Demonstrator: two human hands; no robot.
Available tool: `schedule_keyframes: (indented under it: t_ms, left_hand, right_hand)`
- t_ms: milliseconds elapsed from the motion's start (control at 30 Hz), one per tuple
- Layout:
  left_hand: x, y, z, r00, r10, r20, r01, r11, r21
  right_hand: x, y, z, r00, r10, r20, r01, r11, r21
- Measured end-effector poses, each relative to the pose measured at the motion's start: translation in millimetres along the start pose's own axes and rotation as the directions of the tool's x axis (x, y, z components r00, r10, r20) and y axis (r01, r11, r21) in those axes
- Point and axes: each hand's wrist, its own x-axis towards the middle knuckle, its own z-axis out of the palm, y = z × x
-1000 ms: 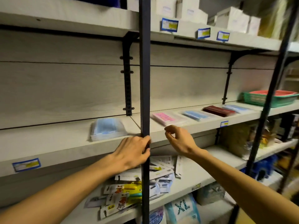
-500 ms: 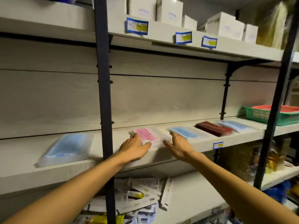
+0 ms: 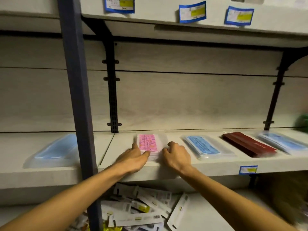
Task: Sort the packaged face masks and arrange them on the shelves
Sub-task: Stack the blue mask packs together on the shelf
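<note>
A pink patterned mask pack [image 3: 148, 142] in clear wrap lies on the middle shelf [image 3: 208, 167]. My left hand [image 3: 133, 158] touches its near left corner, thumb along the left side and fingers laid over the front edge. At the pack's right edge, my right hand [image 3: 177, 155] pinches the clear wrap with curled fingers. In the same row lie a plain blue pack [image 3: 55, 150] at left, then a blue printed pack [image 3: 202, 147], a dark red pack [image 3: 248, 144] and a light blue pack [image 3: 283, 142] at right.
A dark upright post [image 3: 78, 97] stands in front of the shelf, left of my left arm. On the lower shelf lies a loose pile of white packaged masks [image 3: 143, 205]. A blurred green basket [image 3: 302, 124] sits at far right. Price labels [image 3: 192, 12] hang on the upper shelf edge.
The view has closed in on the middle shelf. Both hands rose from the shelf's front edge and settled on either side of the pink pack.
</note>
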Motion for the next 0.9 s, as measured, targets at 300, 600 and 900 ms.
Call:
schedule_keyframes:
  t_ms: [300,600,900]
  left_hand:
    - [-19.3,-16.3,-22.5,0.998,-0.002,0.07,0.002,1.0,0.0]
    - [-30.4,61.3,-18.2,0.909,0.388,-0.15,-0.367,0.918,0.151]
    - [-6.7,152.4,42.8,0.947,0.287,0.146,-0.307,0.941,0.14]
  right_hand:
    - [-7.6,-12.8,-6.5,0.994,-0.041,0.1,0.029,0.993,0.118]
    - [-0.6,46.3,-80.9,0.987,-0.028,-0.161,0.043,0.995,0.093]
    - [15.8,148.9,-129.7,0.948,0.316,0.038,-0.31,0.943,-0.123]
